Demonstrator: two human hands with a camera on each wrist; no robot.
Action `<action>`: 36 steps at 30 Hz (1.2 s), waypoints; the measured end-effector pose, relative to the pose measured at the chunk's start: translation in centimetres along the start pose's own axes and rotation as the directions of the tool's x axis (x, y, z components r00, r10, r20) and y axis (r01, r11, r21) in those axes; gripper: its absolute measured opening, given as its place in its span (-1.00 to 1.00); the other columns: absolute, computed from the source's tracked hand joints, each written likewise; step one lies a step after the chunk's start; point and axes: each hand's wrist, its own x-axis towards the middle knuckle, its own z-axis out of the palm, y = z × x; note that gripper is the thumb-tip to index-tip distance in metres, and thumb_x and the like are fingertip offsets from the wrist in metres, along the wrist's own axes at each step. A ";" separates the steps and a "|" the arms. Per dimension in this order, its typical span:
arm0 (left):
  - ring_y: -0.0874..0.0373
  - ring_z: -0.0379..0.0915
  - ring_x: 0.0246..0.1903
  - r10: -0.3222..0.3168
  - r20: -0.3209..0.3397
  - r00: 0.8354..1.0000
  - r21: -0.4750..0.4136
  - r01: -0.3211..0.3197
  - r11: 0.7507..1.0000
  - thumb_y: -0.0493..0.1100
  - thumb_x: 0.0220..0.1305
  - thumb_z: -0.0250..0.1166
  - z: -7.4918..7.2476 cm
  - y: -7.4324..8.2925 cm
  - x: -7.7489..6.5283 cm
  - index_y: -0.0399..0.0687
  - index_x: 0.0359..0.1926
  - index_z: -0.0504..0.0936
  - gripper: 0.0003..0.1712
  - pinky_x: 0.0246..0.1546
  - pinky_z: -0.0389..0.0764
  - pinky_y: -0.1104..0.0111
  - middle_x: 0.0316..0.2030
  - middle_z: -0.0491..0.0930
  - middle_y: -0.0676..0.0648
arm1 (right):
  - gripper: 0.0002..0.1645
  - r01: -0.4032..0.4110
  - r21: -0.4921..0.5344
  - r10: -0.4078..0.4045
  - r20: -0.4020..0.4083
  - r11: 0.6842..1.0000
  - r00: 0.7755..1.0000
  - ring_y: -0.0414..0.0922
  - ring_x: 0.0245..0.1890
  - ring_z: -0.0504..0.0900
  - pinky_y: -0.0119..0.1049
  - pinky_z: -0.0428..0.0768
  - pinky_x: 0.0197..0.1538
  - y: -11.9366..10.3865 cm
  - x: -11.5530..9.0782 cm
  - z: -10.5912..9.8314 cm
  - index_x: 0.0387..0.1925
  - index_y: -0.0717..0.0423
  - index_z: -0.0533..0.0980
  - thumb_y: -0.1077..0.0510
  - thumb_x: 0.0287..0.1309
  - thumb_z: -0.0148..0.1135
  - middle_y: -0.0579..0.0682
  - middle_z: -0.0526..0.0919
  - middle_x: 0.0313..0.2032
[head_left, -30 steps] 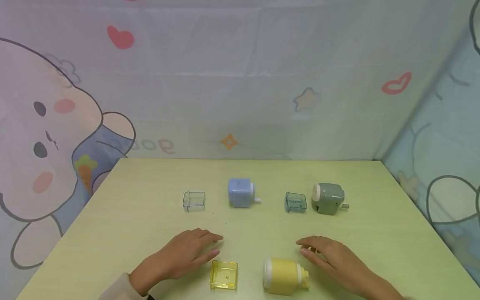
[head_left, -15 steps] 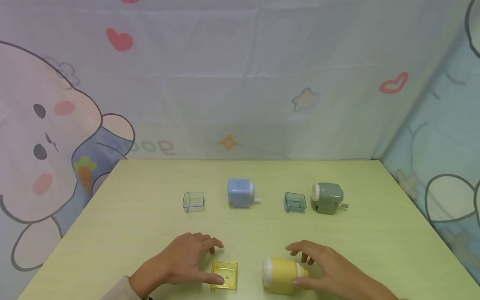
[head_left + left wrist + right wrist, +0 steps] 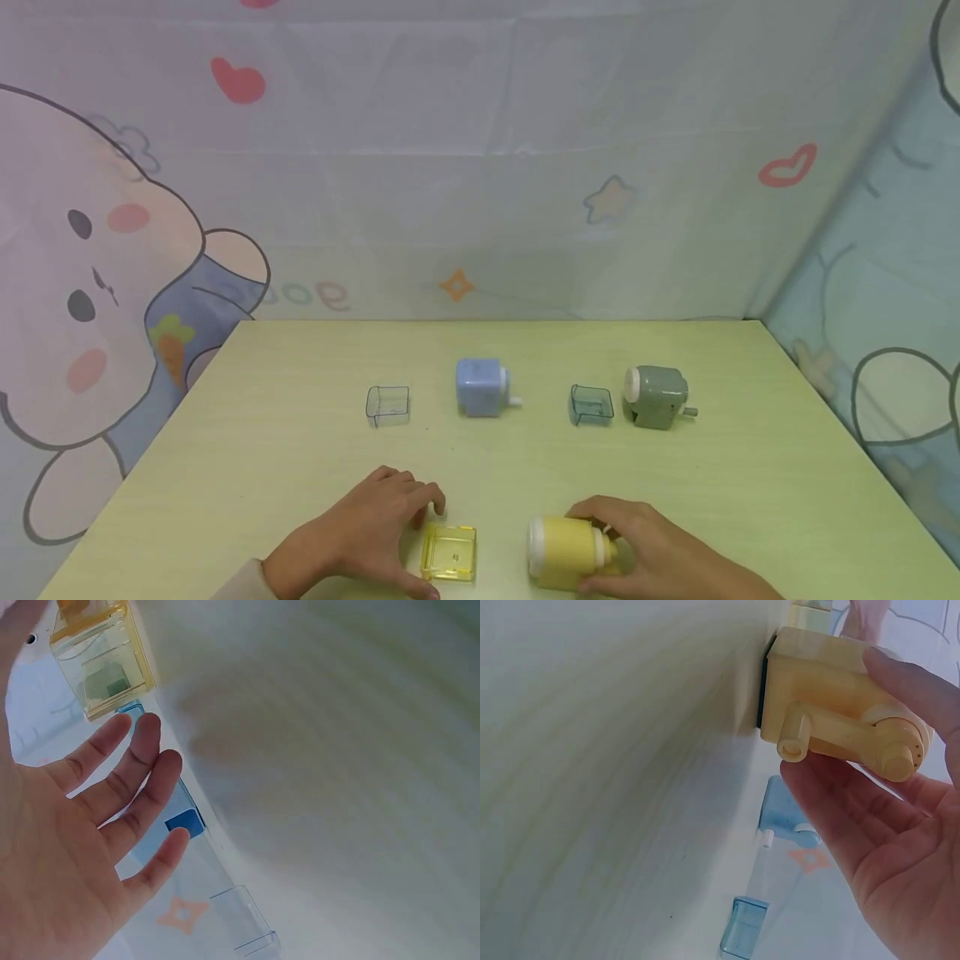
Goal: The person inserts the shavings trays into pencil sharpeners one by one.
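A yellow hand-crank pencil sharpener (image 3: 564, 552) with a white rim lies near the table's front. My right hand (image 3: 660, 554) grips it from the right; in the right wrist view the thumb is on one side of the body and the fingers on the other. Its crank (image 3: 840, 736) faces that camera. Left of the sharpener is a see-through yellow shavings drawer (image 3: 450, 557). Around it my left hand (image 3: 367, 533) curves with nothing held, fingers behind and thumb at its front left corner. In the left wrist view, loosely bent fingers (image 3: 120, 787) show below the drawer.
Farther back on the pale table (image 3: 300, 433) stand a blue sharpener (image 3: 478, 387) and a grey-green one (image 3: 662, 398). A clear drawer (image 3: 388, 414) is left of the blue one, a greenish drawer (image 3: 592, 406) left of the grey-green one. A printed cloth (image 3: 525, 208) hangs behind.
My right hand has moved left and closed on the yellow sharpener. The left hand has spread its thumb away from its fingers, the thumb passing over the drawer toward the front.
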 end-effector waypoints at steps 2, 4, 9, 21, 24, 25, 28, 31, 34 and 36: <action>0.41 0.15 -0.40 0.017 0.004 1.000 0.005 -0.017 1.000 0.59 -0.28 0.18 0.1 -0.1 0.1 0.28 -0.14 0.35 -0.24 -0.11 0.29 0.23 -0.49 0.25 0.33 | -0.45 0.010 0.015 -0.010 -0.002 1.000 1.000 -0.27 -0.27 0.48 -0.34 0.50 -0.23 0.0 0.0 0.1 0.02 -0.20 0.34 -0.08 -0.03 0.34 -0.29 0.50 -0.17; 0.41 0.15 -0.39 0.027 0.016 1.000 0.007 -0.027 1.000 0.50 -0.24 0.23 0.1 -0.2 0.2 0.28 -0.16 0.34 -0.32 -0.10 0.29 0.24 -0.49 0.24 0.33 | -0.46 0.019 0.017 -0.019 -0.002 1.000 1.000 -0.27 -0.28 0.48 -0.35 0.50 -0.25 0.0 0.0 0.1 0.02 -0.20 0.35 -0.07 -0.02 0.33 -0.28 0.50 -0.18; 0.40 0.15 -0.37 0.040 0.032 0.999 0.007 -0.041 0.999 0.42 -0.21 0.27 0.1 -0.2 0.3 0.28 -0.21 0.34 -0.41 -0.10 0.30 0.25 -0.49 0.24 0.34 | -0.47 0.019 0.013 -0.019 -0.001 1.000 1.000 -0.27 -0.31 0.47 -0.36 0.50 -0.28 0.0 0.0 0.1 0.01 -0.20 0.35 -0.07 -0.01 0.33 -0.29 0.49 -0.20; 0.37 0.17 -0.33 0.023 0.025 0.999 0.004 -0.023 1.000 0.44 -0.19 0.27 0.1 -0.1 0.6 0.28 -0.28 0.39 -0.46 -0.08 0.31 0.23 -0.51 0.25 0.37 | -0.46 0.002 -0.010 -0.002 0.001 1.000 1.000 -0.30 -0.30 0.46 -0.36 0.49 -0.27 -0.2 0.0 0.1 0.03 -0.22 0.33 -0.11 0.00 0.30 -0.31 0.48 -0.19; 0.37 0.17 -0.33 0.016 0.023 1.000 -0.007 -0.015 1.000 0.44 -0.19 0.27 0.1 -0.1 0.7 0.29 -0.29 0.39 -0.46 -0.08 0.31 0.23 -0.51 0.27 0.37 | -0.46 0.008 -0.015 -0.008 -0.001 1.000 1.000 -0.31 -0.30 0.46 -0.36 0.49 -0.26 -0.3 0.0 0.1 0.03 -0.22 0.32 -0.12 0.01 0.29 -0.31 0.47 -0.18; 0.37 0.18 -0.32 0.015 0.020 1.000 -0.010 -0.014 1.000 0.44 -0.20 0.28 0.1 -0.1 0.7 0.29 -0.30 0.39 -0.47 -0.08 0.31 0.24 -0.51 0.27 0.37 | -0.46 0.011 -0.016 -0.011 -0.001 1.000 1.000 -0.31 -0.30 0.45 -0.36 0.49 -0.27 -0.3 0.0 0.1 0.03 -0.21 0.32 -0.12 0.01 0.29 -0.31 0.47 -0.19; 0.37 0.18 -0.31 0.017 0.006 1.000 -0.012 -0.017 1.000 0.43 -0.22 0.30 0.1 0.0 0.8 0.29 -0.30 0.39 -0.47 -0.09 0.30 0.26 -0.50 0.27 0.38 | -0.46 0.013 -0.017 -0.013 -0.003 1.000 1.000 -0.31 -0.30 0.45 -0.36 0.49 -0.26 -0.3 0.0 0.2 0.03 -0.22 0.32 -0.12 0.02 0.28 -0.31 0.47 -0.19; 0.37 0.18 -0.31 0.029 -0.014 0.999 -0.006 -0.029 1.000 0.42 -0.23 0.31 0.3 0.0 0.9 0.29 -0.31 0.39 -0.46 -0.09 0.30 0.27 -0.51 0.26 0.38 | -0.46 0.018 -0.019 -0.018 -0.003 1.000 1.000 -0.32 -0.30 0.46 -0.36 0.49 -0.26 -0.3 0.0 0.2 0.03 -0.21 0.32 -0.11 0.02 0.29 -0.31 0.47 -0.19; 0.36 0.17 -0.31 0.036 -0.024 0.999 0.000 -0.036 0.999 0.44 -0.24 0.30 0.4 0.0 1.0 0.29 -0.31 0.39 -0.45 -0.10 0.29 0.28 -0.51 0.26 0.37 | -0.46 0.031 -0.030 -0.031 -0.009 0.999 0.999 -0.32 -0.30 0.46 -0.37 0.49 -0.26 -0.3 0.0 0.2 0.03 -0.20 0.32 -0.10 0.01 0.30 -0.32 0.48 -0.20; 0.36 0.17 -0.31 0.035 -0.024 0.999 0.003 -0.035 0.999 0.45 -0.24 0.29 0.5 0.0 1.1 0.30 -0.32 0.38 -0.45 -0.10 0.29 0.28 -0.50 0.26 0.37 | -0.46 0.044 -0.045 -0.045 -0.018 0.998 0.999 -0.33 -0.30 0.46 -0.38 0.49 -0.26 -0.3 0.0 0.2 0.02 -0.20 0.32 -0.09 0.01 0.31 -0.32 0.47 -0.20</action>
